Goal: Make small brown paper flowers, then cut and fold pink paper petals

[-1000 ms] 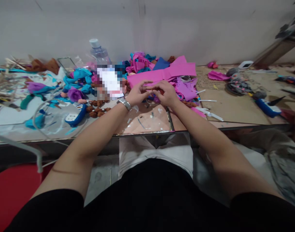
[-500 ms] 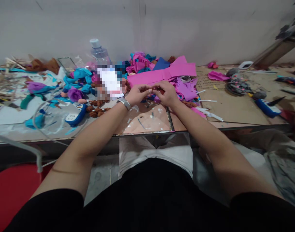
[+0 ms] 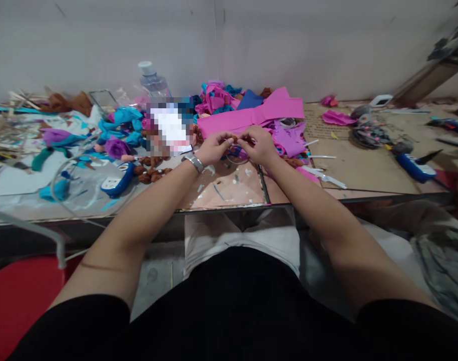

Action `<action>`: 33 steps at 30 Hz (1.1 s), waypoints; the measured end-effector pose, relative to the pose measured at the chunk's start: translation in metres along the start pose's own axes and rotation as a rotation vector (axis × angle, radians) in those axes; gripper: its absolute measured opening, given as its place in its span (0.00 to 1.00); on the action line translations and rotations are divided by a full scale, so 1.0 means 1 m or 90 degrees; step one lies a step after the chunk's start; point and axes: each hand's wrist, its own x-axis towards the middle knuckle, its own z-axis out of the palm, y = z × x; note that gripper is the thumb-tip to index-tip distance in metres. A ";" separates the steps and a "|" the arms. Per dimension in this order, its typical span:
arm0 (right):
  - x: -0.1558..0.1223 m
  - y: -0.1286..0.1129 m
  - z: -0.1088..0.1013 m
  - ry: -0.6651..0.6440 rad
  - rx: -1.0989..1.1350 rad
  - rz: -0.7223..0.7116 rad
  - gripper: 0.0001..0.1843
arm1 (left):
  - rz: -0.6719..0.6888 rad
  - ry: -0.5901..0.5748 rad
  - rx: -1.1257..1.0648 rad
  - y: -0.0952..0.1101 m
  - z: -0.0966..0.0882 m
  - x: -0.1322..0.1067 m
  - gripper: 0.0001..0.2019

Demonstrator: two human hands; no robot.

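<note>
Over the worktable (image 3: 232, 193), my left hand (image 3: 215, 147) and my right hand (image 3: 259, 145) meet with fingertips pinched. Between them is a small brown piece of crepe paper (image 3: 234, 140), mostly covered by the fingers. Just below the fingers lies a thin ring-shaped thing (image 3: 237, 160). Behind my hands stretches a bright pink strip of crepe paper (image 3: 247, 115), with a purple crumpled piece (image 3: 291, 140) to the right. Small knotted brown paper pieces (image 3: 151, 173) lie left of my left wrist.
A clear bottle (image 3: 154, 82) stands at the back left. Blue tape dispensers (image 3: 118, 180) sit left and right, among turquoise paper flowers (image 3: 126, 118). Flat cardboard (image 3: 353, 170) covers the right side, with a roll of wire (image 3: 370, 130) on it. A red stool (image 3: 22, 301) is at lower left.
My fingertips have shifted slightly around the brown piece, and the right fingers have turned a little. My arms and the things on the table look the same.
</note>
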 end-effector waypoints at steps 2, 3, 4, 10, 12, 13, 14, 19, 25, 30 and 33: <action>0.000 0.000 0.000 0.001 0.000 -0.002 0.26 | 0.009 0.004 0.003 0.001 0.001 0.000 0.29; 0.000 0.000 0.000 0.000 0.000 0.000 0.26 | 0.009 0.006 0.006 0.002 0.001 -0.001 0.29; 0.000 0.000 0.001 0.000 -0.001 0.006 0.25 | 0.007 0.007 0.008 0.002 0.001 -0.001 0.29; -0.002 0.005 0.006 0.021 0.002 0.029 0.27 | 0.009 0.006 0.010 0.003 0.001 -0.001 0.34; -0.002 0.007 0.008 0.027 0.012 0.030 0.30 | 0.012 0.009 0.007 0.003 0.001 -0.001 0.34; -0.003 0.008 0.008 0.027 0.017 0.031 0.31 | 0.012 0.012 0.003 0.004 0.002 -0.002 0.34; -0.003 0.008 0.008 0.025 0.020 0.032 0.32 | 0.009 0.013 -0.003 0.005 0.002 -0.002 0.35; -0.002 0.005 0.006 0.019 0.021 0.033 0.32 | -0.024 -0.001 -0.035 0.014 0.004 -0.006 0.39; -0.001 0.005 0.003 0.021 0.022 0.028 0.30 | 0.007 0.011 -0.029 0.013 0.003 -0.003 0.36; 0.000 0.004 0.001 0.011 0.015 0.038 0.31 | 0.002 0.039 -0.011 0.000 0.001 0.002 0.36; 0.000 0.004 0.000 0.006 0.010 0.033 0.32 | -0.008 0.031 -0.015 -0.002 0.002 0.002 0.33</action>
